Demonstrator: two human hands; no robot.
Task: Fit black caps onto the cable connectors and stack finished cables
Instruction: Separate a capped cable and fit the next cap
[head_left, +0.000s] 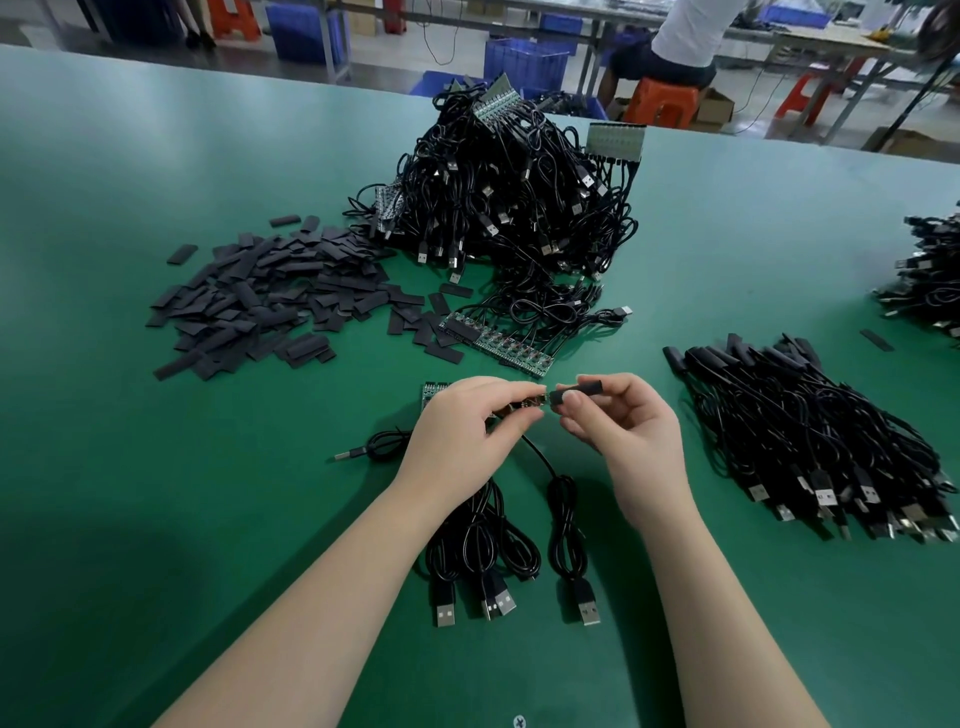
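cap (579, 391) pinched in right hand (631, 441), lying level, mouth facing connector (530, 404) gripped by left hand (462, 439) (ends just meeting).

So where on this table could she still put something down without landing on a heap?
Bare green mat lies left of the left hand, below the loose caps pile. Another free strip runs between the tangled cable heap and the finished stack. It is crowded around both hands, where looped cables lie.

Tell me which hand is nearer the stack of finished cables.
Right. The right hand sits just left of the finished stack; the left hand is farther left, beyond the right.
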